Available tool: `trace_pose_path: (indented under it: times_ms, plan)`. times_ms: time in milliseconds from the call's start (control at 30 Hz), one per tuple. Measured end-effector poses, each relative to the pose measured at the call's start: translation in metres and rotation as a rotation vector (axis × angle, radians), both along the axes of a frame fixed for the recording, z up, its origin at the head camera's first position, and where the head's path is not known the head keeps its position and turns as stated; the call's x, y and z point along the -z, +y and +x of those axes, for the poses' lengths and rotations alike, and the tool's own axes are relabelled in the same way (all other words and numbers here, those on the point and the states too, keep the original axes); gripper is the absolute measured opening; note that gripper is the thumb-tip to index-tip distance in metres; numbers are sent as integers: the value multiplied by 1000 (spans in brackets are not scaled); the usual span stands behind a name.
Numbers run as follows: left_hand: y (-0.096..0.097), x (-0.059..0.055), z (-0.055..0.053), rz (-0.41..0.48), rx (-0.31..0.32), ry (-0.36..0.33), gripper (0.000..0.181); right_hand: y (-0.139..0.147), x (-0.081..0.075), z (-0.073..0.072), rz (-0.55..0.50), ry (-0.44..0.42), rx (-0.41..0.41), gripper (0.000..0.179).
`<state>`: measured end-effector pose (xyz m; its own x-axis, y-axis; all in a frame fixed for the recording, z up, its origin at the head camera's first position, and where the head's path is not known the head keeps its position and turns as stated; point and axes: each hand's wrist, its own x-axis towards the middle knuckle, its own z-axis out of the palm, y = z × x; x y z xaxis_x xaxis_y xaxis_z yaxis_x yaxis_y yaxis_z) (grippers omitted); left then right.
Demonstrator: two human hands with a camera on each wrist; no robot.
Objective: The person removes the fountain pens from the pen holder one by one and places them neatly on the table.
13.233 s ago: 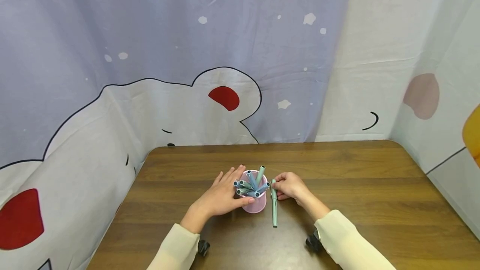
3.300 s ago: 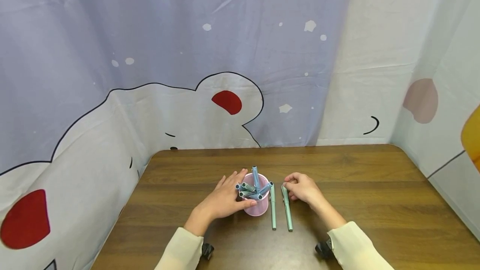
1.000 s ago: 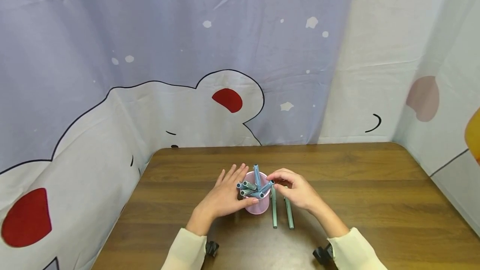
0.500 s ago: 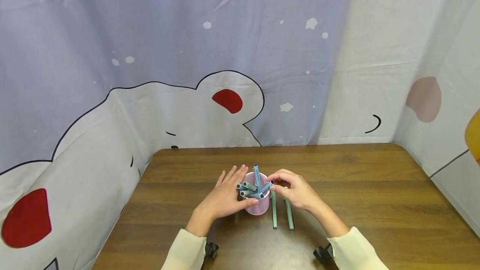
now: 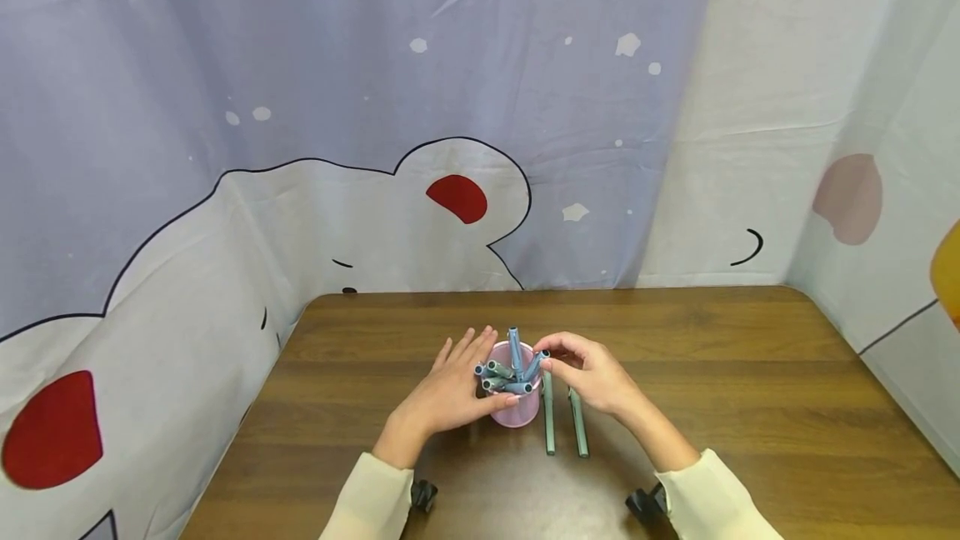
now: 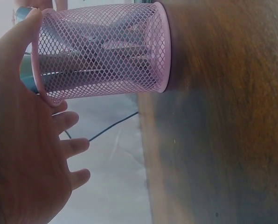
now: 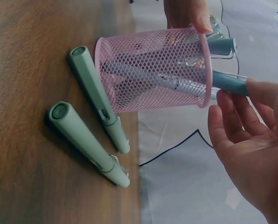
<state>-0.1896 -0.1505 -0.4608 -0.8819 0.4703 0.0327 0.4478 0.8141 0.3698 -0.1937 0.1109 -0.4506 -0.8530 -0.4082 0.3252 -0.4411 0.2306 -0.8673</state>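
A pink mesh pen cup [image 5: 516, 415] stands upright on the table, holding several blue and green pens. My left hand [image 5: 448, 392] rests against its left side with straight, spread fingers, the thumb across the near rim. At the cup's right, my right hand [image 5: 596, 375] pinches the cap end of a blue pen [image 7: 230, 83] between thumb and fingers. That pen leans to the right, its lower part inside the mesh. Two green pens, one [image 5: 549, 422] close by the cup and another [image 5: 578, 427] farther right, lie side by side on the table.
The brown wooden table [image 5: 750, 407] reaches back to a printed curtain [image 5: 585, 107] that also hangs along both sides. A black wrist mount [image 5: 423, 496] shows under the left sleeve, another [image 5: 647, 505] under the right.
Two green pens came out of the cup onto the table, one after the other. My right hand went from the second one to the blue pen, which has lately risen slightly.
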Motion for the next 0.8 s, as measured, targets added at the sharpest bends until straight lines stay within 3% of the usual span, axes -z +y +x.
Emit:
trace_pose_path:
  times_ms: [233,433,800]
  plan:
    - [0,-1,-1,-3,-1,0,107,-1,-14,4,-18,29,42,23]
    - [1,-1,-2,-1,-5,-6,107,-1,-21,6,-69,-24,38,26]
    - [1,-1,1,3,0,-15,105,0,-29,12,-267,-131,-55,25]
